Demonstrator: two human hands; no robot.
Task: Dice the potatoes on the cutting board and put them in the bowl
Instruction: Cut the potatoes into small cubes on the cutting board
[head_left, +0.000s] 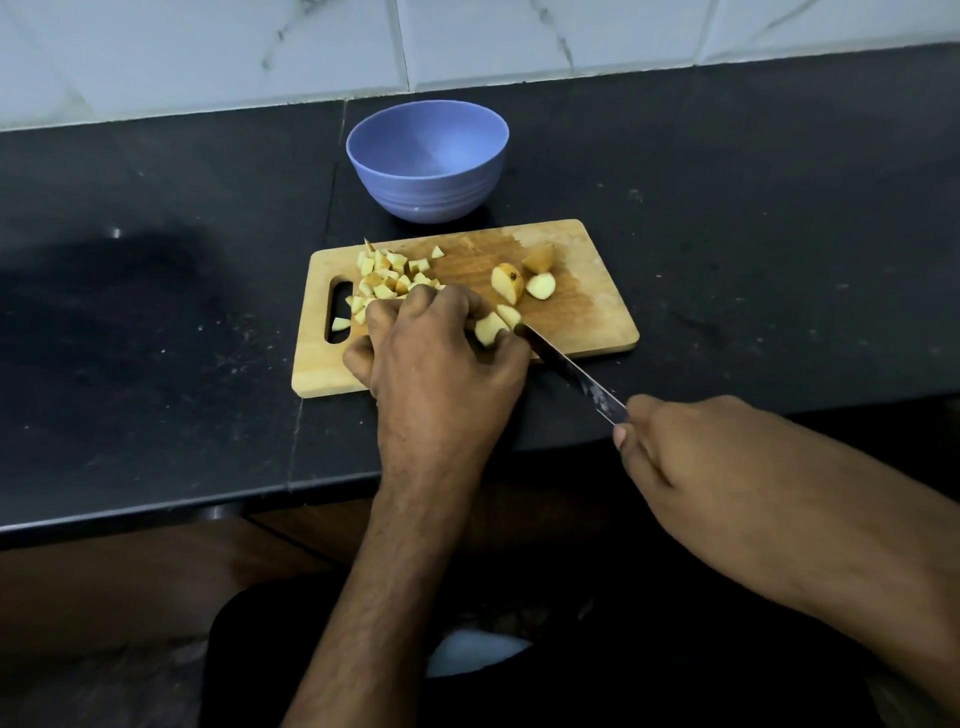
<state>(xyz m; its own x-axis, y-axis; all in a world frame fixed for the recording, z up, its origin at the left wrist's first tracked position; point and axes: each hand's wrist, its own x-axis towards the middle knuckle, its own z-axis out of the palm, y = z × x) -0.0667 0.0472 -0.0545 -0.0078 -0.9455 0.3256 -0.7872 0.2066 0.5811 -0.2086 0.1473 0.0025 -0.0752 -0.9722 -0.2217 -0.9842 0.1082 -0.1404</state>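
Observation:
A wooden cutting board lies on the black counter. A heap of diced potato covers its left part near the handle slot. Three larger potato chunks sit at the board's middle right. My left hand presses a potato piece down on the board. My right hand grips the handle of a knife, whose blade tip rests at that piece. A blue bowl stands empty just behind the board.
The black counter runs left and right of the board, its front edge close to my body. A white marbled tile wall rises behind the bowl.

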